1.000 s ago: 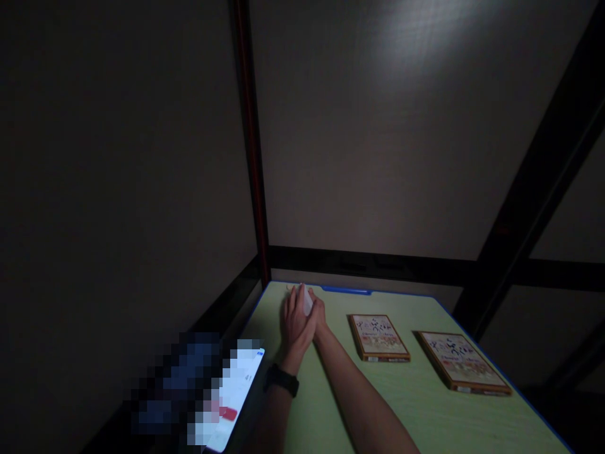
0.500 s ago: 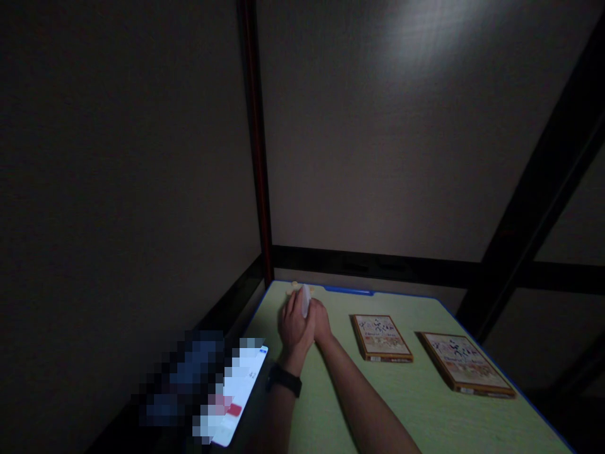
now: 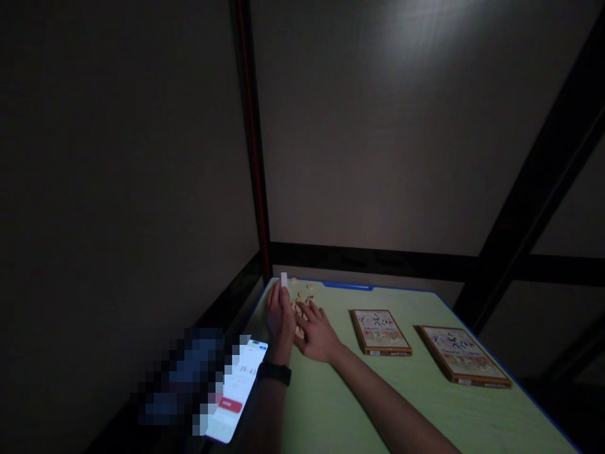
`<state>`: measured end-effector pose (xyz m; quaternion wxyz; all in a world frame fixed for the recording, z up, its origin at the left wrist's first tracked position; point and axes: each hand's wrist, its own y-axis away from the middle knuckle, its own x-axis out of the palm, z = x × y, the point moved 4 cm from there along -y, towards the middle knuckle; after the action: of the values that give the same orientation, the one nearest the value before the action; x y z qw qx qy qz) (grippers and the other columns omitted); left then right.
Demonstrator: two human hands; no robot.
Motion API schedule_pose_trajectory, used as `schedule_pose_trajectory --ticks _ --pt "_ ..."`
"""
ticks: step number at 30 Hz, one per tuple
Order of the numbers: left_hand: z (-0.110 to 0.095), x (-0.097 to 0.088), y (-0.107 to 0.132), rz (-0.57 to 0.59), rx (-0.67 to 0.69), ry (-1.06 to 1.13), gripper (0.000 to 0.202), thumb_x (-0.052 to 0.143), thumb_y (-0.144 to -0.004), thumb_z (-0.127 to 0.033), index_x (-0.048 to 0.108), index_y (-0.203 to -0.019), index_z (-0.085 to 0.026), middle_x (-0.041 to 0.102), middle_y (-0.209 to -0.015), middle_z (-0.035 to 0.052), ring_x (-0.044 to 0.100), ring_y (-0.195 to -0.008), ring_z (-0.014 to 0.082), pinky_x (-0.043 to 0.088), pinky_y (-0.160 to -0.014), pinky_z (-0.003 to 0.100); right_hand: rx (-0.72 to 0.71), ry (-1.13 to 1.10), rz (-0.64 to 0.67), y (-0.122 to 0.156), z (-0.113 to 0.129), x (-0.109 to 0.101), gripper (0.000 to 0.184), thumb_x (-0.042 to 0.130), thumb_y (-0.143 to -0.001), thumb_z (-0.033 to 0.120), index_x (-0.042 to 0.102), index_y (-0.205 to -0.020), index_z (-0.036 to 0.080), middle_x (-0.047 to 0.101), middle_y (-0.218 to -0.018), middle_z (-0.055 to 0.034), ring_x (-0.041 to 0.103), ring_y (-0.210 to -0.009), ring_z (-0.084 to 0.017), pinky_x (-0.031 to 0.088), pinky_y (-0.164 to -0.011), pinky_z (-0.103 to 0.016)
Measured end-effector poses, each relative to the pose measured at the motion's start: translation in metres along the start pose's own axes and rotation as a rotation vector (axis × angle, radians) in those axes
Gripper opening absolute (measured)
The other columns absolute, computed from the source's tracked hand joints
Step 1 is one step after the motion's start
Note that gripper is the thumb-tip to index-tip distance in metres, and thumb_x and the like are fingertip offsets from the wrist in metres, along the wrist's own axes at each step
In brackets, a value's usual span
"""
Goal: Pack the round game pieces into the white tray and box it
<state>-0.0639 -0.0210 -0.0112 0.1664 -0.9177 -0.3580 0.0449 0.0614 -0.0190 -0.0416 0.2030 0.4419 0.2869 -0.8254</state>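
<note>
My left hand (image 3: pixel 280 317), with a dark watch on its wrist, is closed around a small white box (image 3: pixel 284 280) near the table's far left corner. The box stands upright and its top shows above the fingers. Just to the right lie several small round wooden discs (image 3: pixel 300 294), some in a pile and others loose toward the back edge. Over that pile my right hand (image 3: pixel 317 331) reaches with fingers spread, touching the discs. It partly hides them, and marks on them are too small to read.
Two flat printed boxes (image 3: pixel 380 332) (image 3: pixel 466 354) lie on the right of the green table (image 3: pixel 368 403). A lit phone (image 3: pixel 231 394) is at the left edge. Walls stand behind and to the left. A blue clip-like strip (image 3: pixel 347 286) runs along the far edge.
My hands have parted: the left moved left with the white box, now upright, and the right opened over the discs. A pile of discs now shows between them.
</note>
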Motion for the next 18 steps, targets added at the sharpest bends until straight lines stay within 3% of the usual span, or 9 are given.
schedule_pose_trajectory --ticks 4,9,13,18 --pt "0.008 -0.003 -0.006 -0.044 -0.101 0.125 0.035 0.051 -0.092 -0.039 0.066 -0.119 -0.023 0.061 -0.137 0.0071 0.051 -0.132 0.0250 0.033 -0.116 0.034 0.007 -0.007 -0.009 0.001 -0.002 0.001 0.045 0.056 -0.092 0.038 0.061 -0.135 0.027 0.041 -0.156 -0.0127 0.031 -0.144 -0.037 0.022 -0.115 -0.062" --pt "0.020 -0.002 -0.011 -0.070 -0.305 0.277 0.039 0.048 -0.092 -0.048 0.066 -0.115 -0.021 0.068 -0.123 0.0072 0.059 -0.121 0.0254 0.046 -0.105 0.035 0.036 -0.083 -0.058 -0.010 -0.018 0.003 0.044 0.048 -0.097 0.034 0.057 -0.140 0.028 0.044 -0.154 -0.0093 0.034 -0.145 -0.031 0.024 -0.117 -0.055" --pt "0.029 0.002 -0.011 -0.037 -0.485 0.456 0.055 0.042 -0.088 -0.062 0.064 -0.111 -0.017 0.071 -0.100 0.0075 0.068 -0.096 0.0234 0.054 -0.081 0.032 0.064 -0.128 -0.075 -0.019 -0.029 0.004 0.050 0.045 -0.098 0.034 0.048 -0.147 0.023 0.044 -0.154 -0.0112 0.033 -0.145 -0.032 0.024 -0.118 -0.056" --pt "0.027 0.004 -0.013 -0.003 -0.490 0.614 0.058 0.043 -0.083 -0.068 0.062 -0.102 -0.017 0.068 -0.078 0.0033 0.067 -0.075 0.0202 0.052 -0.064 0.028 0.097 -0.137 -0.124 -0.025 -0.036 0.005 0.053 0.046 -0.098 0.037 0.045 -0.149 0.022 0.048 -0.152 -0.0112 0.033 -0.146 -0.031 0.024 -0.118 -0.053"
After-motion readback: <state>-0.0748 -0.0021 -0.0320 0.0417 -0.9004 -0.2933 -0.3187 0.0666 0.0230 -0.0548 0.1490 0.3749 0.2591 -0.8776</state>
